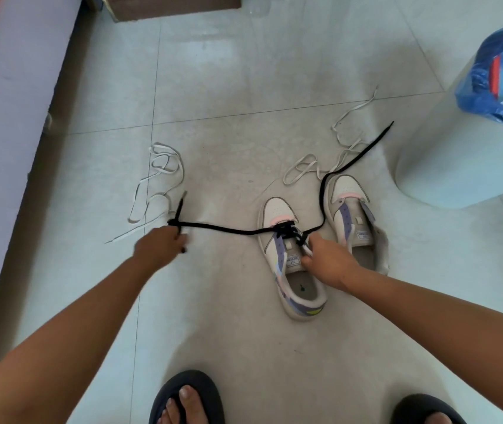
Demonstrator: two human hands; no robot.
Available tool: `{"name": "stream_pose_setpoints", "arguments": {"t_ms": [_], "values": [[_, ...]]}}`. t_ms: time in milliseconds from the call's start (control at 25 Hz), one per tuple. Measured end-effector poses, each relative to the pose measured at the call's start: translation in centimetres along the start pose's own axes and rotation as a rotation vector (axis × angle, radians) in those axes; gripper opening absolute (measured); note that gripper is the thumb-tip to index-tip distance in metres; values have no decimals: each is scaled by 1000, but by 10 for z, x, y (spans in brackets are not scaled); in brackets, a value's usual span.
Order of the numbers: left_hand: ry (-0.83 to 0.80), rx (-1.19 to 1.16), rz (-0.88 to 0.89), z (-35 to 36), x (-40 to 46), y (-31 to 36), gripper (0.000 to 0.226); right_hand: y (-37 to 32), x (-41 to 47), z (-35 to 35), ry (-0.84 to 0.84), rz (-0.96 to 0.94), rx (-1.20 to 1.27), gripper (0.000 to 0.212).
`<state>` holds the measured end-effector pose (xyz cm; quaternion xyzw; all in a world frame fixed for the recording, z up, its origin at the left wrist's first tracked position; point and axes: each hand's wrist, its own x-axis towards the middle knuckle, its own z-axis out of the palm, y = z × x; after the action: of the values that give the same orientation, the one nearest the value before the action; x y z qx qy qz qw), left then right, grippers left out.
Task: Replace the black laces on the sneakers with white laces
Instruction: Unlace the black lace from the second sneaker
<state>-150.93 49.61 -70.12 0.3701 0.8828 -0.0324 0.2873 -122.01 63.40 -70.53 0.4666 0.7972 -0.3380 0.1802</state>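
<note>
Two pale sneakers stand on the tiled floor. The nearer sneaker (pixel 290 264) still carries a black lace (pixel 222 229) through its lowest eyelets. My left hand (pixel 158 244) grips one end of that lace and holds it taut out to the left. My right hand (pixel 326 260) grips the tongue and upper of the nearer sneaker. The lace's other end trails past the farther sneaker (pixel 354 215), which has no lace. One white lace (pixel 158 185) lies loose at the left, another white lace (pixel 329 154) beyond the sneakers.
A white bin (pixel 458 154) with a blue plastic liner stands at the right. A bed edge (pixel 14 123) runs along the left. A brown cardboard box (pixel 170 6) sits at the top. My feet in dark slippers (pixel 189 399) are at the bottom.
</note>
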Motion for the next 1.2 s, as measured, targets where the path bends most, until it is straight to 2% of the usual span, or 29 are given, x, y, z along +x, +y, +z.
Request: {"name": "stream_pose_setpoints", "arguments": {"t_ms": [80,160,280,320,440,520,640,840,960,1080,1160,1200], "values": [[-49,-172,136,14,-18,45,41,-4,0,1,2,-9,-5,21],[-82,-251,248,24,-33,86,44,-6,0,1,5,-12,10,23],[-69,-173,438,29,-45,132,20,-7,-3,1,8,-23,31,25],[-74,-106,467,28,-47,144,22,-7,-3,1,16,-32,52,26],[-137,39,372,38,-55,158,45,-8,1,-4,26,-28,218,31],[-188,11,305,49,-61,155,44,-9,6,-7,-8,60,456,33],[-223,-48,327,53,-64,145,43,-12,12,-9,-77,247,900,26],[-159,41,391,45,-58,133,35,-34,15,-12,-5,375,1081,3],[-125,90,431,42,-56,128,34,-65,18,-46,28,210,1077,12],[-110,113,462,44,-56,125,35,-110,19,-89,38,-140,995,11],[-101,105,469,45,-57,123,35,-139,20,-107,40,-361,836,25],[-98,96,470,45,-57,122,35,-148,21,-111,34,-446,677,31]]}}
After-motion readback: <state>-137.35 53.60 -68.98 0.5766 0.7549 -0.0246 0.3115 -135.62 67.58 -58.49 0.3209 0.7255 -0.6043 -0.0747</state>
